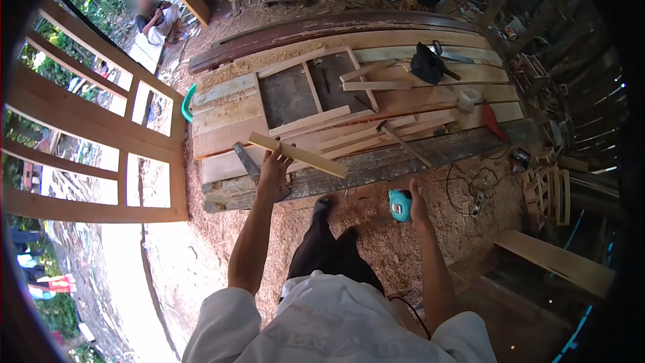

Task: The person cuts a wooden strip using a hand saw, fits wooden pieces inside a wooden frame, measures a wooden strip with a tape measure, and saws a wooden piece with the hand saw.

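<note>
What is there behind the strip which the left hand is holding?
Around the edges of the strip, pale boards show behind it. The part directly behind the strip and the left hand is covered, so whether anything small lies there cannot be seen.

Daylight glare at left, dim right, curved edges, detail apparently soft

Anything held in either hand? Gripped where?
Left hand: wooden strip, nearer its left end. Right hand: teal tape measure, by its right side.
</note>
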The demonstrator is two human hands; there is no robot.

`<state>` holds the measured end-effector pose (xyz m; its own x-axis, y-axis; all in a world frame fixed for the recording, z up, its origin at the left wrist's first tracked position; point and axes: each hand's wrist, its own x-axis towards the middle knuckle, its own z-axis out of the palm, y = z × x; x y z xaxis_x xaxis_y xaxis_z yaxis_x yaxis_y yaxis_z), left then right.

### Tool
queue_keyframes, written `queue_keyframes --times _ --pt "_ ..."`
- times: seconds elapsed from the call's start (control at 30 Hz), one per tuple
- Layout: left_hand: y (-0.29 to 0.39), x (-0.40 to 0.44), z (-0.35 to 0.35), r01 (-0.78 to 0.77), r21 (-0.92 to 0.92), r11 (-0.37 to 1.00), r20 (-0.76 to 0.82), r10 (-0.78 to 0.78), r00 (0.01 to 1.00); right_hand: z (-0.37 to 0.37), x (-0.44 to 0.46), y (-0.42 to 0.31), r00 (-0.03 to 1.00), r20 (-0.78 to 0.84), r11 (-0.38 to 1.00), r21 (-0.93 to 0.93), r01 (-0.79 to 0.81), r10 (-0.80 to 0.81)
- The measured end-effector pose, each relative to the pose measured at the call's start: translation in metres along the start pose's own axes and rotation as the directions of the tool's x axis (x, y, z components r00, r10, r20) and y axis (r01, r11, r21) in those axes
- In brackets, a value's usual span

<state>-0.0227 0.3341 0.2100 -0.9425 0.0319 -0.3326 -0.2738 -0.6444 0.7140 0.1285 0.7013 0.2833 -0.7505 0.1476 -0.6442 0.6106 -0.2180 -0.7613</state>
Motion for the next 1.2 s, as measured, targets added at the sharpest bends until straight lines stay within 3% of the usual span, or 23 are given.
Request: queue_keyframes --times 0.1,0.17,0.23,0.3,0.33,0.4,0.47,0.53,0.6,0.63,0.7,0.8,0.93,1.0,1.03,1.1,1.13,1.2 --pt "-0.01 0.004 -0.016 0.01 0.008 1.0 -0.025 -0.01 1.0 0.007 0.02 0.007 0.995 -0.095 0.998 -0.061 -0.026 0.02" --pt "-0.02 0.017 -0.023 0.033 -0.037 0.999 -0.119 -0.037 0.992 0.011 0.048 0.011 0.987 0.074 0.974 -0.19 -0.125 0.141" --pt "-0.054 0.048 -0.056 0.033 -0.061 0.998 -0.121 -0.041 0.992 0.023 0.084 0.014 0.988 0.034 0.955 -0.263 -0.14 0.154" --pt "-0.078 0.078 -0.076 0.112 -0.148 0.983 -0.174 -0.137 0.975 0.027 0.144 0.037 0.987 0.13 0.777 -0.629 0.009 0.093" --pt "-0.078 0.08 -0.066 0.149 -0.162 0.976 -0.22 -0.183 0.958 0.037 0.16 0.04 0.987 0.124 0.776 -0.631 -0.004 0.106" --pt "-0.076 0.095 -0.045 0.188 -0.142 0.972 -0.315 -0.225 0.922 0.061 0.189 0.048 0.978 0.021 0.703 -0.692 0.164 -0.207" --pt "-0.07 0.107 -0.035 0.222 -0.131 0.966 -0.414 -0.257 0.873 0.071 0.219 0.055 0.98 0.006 0.64 -0.757 0.135 -0.2" --pt "-0.063 0.119 -0.032 0.252 -0.042 0.967 -0.346 -0.251 0.904 0.078 0.25 0.062 0.98 -0.002 0.569 -0.814 0.113 -0.198" --pt "-0.055 0.128 -0.031 0.261 -0.024 0.965 -0.351 -0.253 0.901 0.078 0.27 0.075 0.95 0.064 0.353 -0.919 0.175 -0.304" --pt "-0.052 0.135 -0.031 0.261 -0.001 0.965 -0.34 -0.246 0.907 0.073 0.282 0.088 0.954 0.069 0.352 -0.92 0.174 -0.292" --pt "-0.047 0.148 -0.036 0.269 -0.009 0.963 -0.335 -0.257 0.907 0.068 0.296 0.101 0.897 0.188 0.425 -0.829 0.364 -0.401" --pt "-0.042 0.171 -0.047 0.272 -0.019 0.962 -0.315 -0.264 0.912 0.065 0.299 0.093 0.941 0.153 0.439 -0.854 0.28 -0.302" --pt "-0.04 0.201 -0.037 0.261 -0.007 0.965 -0.271 -0.253 0.929 0.073 0.307 0.051 0.946 0.049 0.465 -0.862 0.202 -0.32" --pt "-0.044 0.217 -0.026 0.272 0.08 0.959 -0.231 -0.248 0.941 0.08 0.316 0.016 0.99 -0.02 0.881 -0.458 0.117 -0.141" --pt "-0.044 0.223 -0.015 0.276 0.081 0.958 -0.229 -0.252 0.94 0.088 0.315 -0.007 0.99 -0.025 0.882 -0.457 0.113 -0.14" --pt "-0.044 0.236 0.013 0.287 0.247 0.926 -0.156 -0.254 0.955 0.11 0.305 -0.057 0.976 0.177 0.989 -0.097 -0.114 0.13" --pt "-0.049 0.244 0.019 0.293 0.258 0.921 -0.124 -0.269 0.955 0.115 0.303 -0.073 0.976 0.17 0.988 -0.096 -0.118 0.133" --pt "-0.058 0.256 0.032 0.309 0.266 0.913 -0.125 -0.285 0.95 0.119 0.305 -0.093 0.851 0.461 0.967 -0.164 -0.198 0.252"
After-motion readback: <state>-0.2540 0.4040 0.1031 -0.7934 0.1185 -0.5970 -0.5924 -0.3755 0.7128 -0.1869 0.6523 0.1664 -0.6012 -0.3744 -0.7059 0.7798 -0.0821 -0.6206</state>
